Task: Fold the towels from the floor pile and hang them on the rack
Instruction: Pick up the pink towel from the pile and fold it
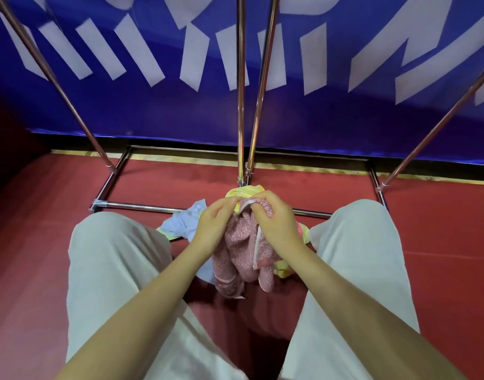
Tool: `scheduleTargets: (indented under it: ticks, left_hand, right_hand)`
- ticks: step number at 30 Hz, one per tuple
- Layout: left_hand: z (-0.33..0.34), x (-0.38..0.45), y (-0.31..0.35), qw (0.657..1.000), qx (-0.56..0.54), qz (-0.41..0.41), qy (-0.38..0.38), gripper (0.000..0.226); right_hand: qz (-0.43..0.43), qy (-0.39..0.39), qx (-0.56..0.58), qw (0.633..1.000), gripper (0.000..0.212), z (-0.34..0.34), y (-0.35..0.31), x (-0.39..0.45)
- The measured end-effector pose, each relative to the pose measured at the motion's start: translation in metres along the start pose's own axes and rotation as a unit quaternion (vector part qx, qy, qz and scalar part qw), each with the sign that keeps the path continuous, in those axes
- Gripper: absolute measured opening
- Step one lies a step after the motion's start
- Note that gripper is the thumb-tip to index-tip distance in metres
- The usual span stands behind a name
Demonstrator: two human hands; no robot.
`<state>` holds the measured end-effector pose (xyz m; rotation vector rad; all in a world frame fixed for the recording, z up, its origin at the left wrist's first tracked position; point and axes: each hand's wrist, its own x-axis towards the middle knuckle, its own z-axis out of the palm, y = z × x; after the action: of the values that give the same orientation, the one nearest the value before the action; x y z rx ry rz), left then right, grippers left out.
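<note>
Looking down from the head camera, I saw both of my hands meeting at the top edge of a pink towel (245, 248), held up between my knees above the red floor (441, 215). My left hand (212, 223) pinched the towel's pale hem with fingertips and thumb; my right hand (276, 223) pinched the same edge just beside it, so the two hands were close together, almost touching, both clamped on the cloth. From that pinch the towel hung bunched, its long axis running from the hands down and toward my body, the lower end trailing near the floor between my legs. Neither hand was nearer than the other; both sat right on the towel's upper edge, left of centre and right of centre. Behind and under the towel lay the rest of the floor pile: a light blue towel (181, 223) to the left and a yellow towel (243, 192) beyond, partly hidden by my hands. The rack (242, 91) stood directly ahead, its metal poles rising from a base frame on the floor, just past the pile. I judged that the next move would need the hands to slide apart along the hem to spread the towel sideways before folding.
</note>
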<state>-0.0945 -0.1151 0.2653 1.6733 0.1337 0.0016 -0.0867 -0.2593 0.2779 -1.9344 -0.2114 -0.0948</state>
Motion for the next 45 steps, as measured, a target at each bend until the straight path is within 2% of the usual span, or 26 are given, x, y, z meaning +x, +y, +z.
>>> scheduleTargets:
  ticks: [5, 11, 14, 17, 20, 22, 26, 32, 34, 37, 39, 41, 43, 45]
  left_hand:
    - [0.004, -0.005, -0.004, 0.999, -0.006, 0.047, -0.008, 0.020]
    - [0.004, -0.004, -0.013, 0.995, 0.070, 0.070, 0.005, 0.020]
    - [0.004, -0.005, -0.015, 0.998, 0.047, 0.047, 0.003, 0.017]
    - [0.006, -0.006, -0.014, 0.998, 0.055, 0.030, -0.005, 0.016]
    - [0.006, -0.006, -0.013, 0.998, 0.058, 0.017, -0.016, 0.017]
    - [0.004, -0.006, -0.010, 0.998, 0.055, 0.019, -0.021, 0.015]
    - [-0.001, -0.009, -0.001, 0.999, 0.044, 0.031, -0.007, 0.015]
    - [-0.020, -0.006, 0.010, 0.993, 0.018, 0.038, 0.112, 0.018]
    - [-0.031, 0.000, 0.009, 0.989, 0.011, 0.032, 0.141, 0.017]
    - [-0.041, 0.004, 0.004, 0.989, 0.068, 0.036, 0.128, 0.022]
    - [-0.046, 0.005, -0.003, 0.983, 0.137, 0.055, 0.109, 0.028]
    - [-0.051, 0.007, -0.011, 0.967, 0.223, 0.076, 0.101, 0.029]
    - [-0.056, 0.011, -0.015, 0.956, 0.270, 0.049, 0.105, 0.031]
    - [-0.057, 0.014, -0.015, 0.958, 0.268, 0.005, 0.102, 0.035]
  right_hand:
    - [0.077, 0.011, 0.092, 0.993, 0.014, 0.002, -0.003, 0.002]
    - [0.132, 0.008, 0.153, 0.979, 0.020, 0.003, -0.003, -0.001]
    - [0.143, 0.001, 0.155, 0.977, 0.023, 0.002, -0.002, -0.001]
    - [0.118, -0.004, 0.087, 0.989, 0.033, 0.000, 0.000, -0.001]
    - [0.051, 0.004, -0.041, 0.998, 0.028, -0.004, 0.006, 0.001]
    - [0.013, 0.011, -0.119, 0.993, 0.020, -0.009, 0.013, 0.004]
    - [-0.041, -0.019, -0.255, 0.966, 0.021, -0.018, 0.022, 0.004]
    - [0.030, -0.062, -0.309, 0.948, 0.024, -0.024, 0.034, 0.004]
    - [0.058, -0.055, -0.270, 0.960, 0.024, -0.026, 0.036, 0.006]
    - [0.193, -0.010, -0.064, 0.979, 0.025, -0.023, 0.037, 0.012]
    - [0.280, 0.062, 0.084, 0.954, 0.029, -0.024, 0.035, 0.016]
    - [0.322, 0.130, 0.193, 0.918, 0.032, -0.034, 0.033, 0.018]
    - [0.323, 0.164, 0.225, 0.904, 0.028, -0.044, 0.031, 0.020]
    - [0.291, 0.156, 0.179, 0.927, 0.021, -0.047, 0.027, 0.019]
